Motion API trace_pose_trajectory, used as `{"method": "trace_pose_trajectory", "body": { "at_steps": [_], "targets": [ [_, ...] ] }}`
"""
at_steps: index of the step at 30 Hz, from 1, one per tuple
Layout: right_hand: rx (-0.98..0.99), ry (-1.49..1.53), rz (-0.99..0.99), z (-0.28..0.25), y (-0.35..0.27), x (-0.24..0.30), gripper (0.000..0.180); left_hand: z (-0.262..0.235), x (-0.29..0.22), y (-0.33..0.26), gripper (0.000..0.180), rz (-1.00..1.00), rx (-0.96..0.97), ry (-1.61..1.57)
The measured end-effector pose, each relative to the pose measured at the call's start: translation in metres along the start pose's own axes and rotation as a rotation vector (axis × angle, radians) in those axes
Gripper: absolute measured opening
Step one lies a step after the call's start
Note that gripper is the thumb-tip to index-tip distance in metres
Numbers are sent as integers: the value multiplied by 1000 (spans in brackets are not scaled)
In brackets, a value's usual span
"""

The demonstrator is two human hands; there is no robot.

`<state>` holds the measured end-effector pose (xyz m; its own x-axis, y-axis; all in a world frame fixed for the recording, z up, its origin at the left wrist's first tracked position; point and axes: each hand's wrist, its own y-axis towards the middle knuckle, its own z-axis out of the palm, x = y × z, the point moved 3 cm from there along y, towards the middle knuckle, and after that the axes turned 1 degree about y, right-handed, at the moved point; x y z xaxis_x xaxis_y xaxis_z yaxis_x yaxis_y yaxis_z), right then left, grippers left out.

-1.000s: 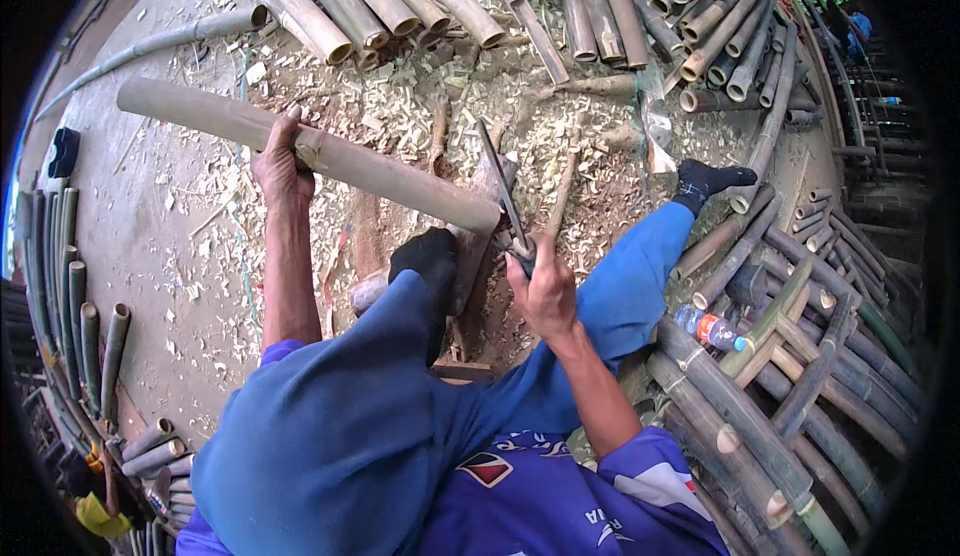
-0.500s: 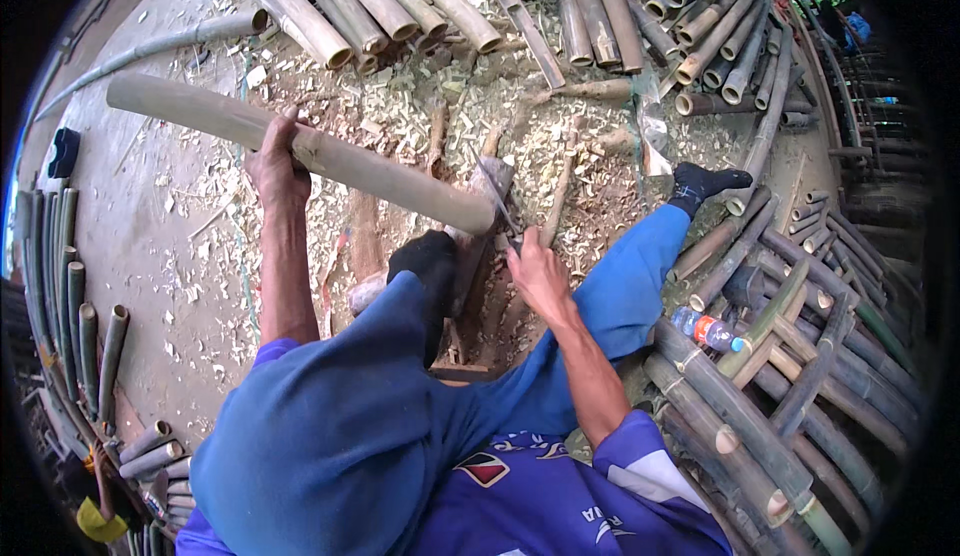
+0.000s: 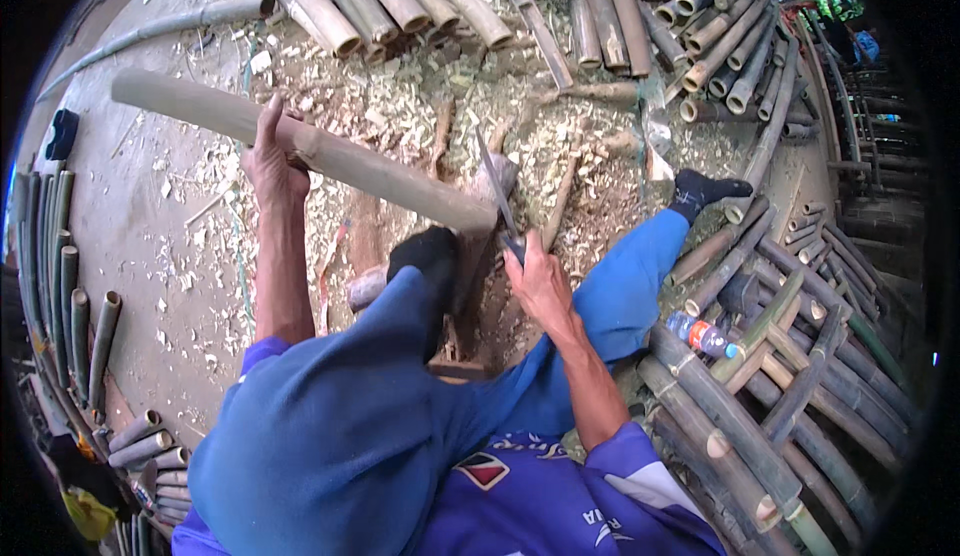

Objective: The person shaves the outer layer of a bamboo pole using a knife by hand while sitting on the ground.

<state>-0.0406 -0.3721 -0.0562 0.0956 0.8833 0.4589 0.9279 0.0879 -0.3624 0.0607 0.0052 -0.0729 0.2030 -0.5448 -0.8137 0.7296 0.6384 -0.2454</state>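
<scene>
Bamboo pole (image 3: 330,156): lies from 10 o'clock to centre, near end on a chopping block; left hand (image 3: 272,161) clasped round it. Right hand (image 3: 538,281) fisted on a knife (image 3: 497,191), blade at the pole's end. Step judged: trimming the end; next cut calls for a steady pole

Dirt floor (image 3: 160,246), shavings (image 3: 400,106) strewn across it; bamboo poles (image 3: 600,16) stacked beyond the shavings, bottle (image 3: 702,336) right of them.
</scene>
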Motion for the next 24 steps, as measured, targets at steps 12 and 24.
{"method": "trace_pose_trajectory", "body": {
  "at_steps": [12,24],
  "targets": [
    [-11,-43,17,-3,8,-15,33,9,-2,8,44,50,161,117],
    [-37,-48,-35,13,12,-12,33,10,-6,13,50,-2,147,4]
  ]
}}
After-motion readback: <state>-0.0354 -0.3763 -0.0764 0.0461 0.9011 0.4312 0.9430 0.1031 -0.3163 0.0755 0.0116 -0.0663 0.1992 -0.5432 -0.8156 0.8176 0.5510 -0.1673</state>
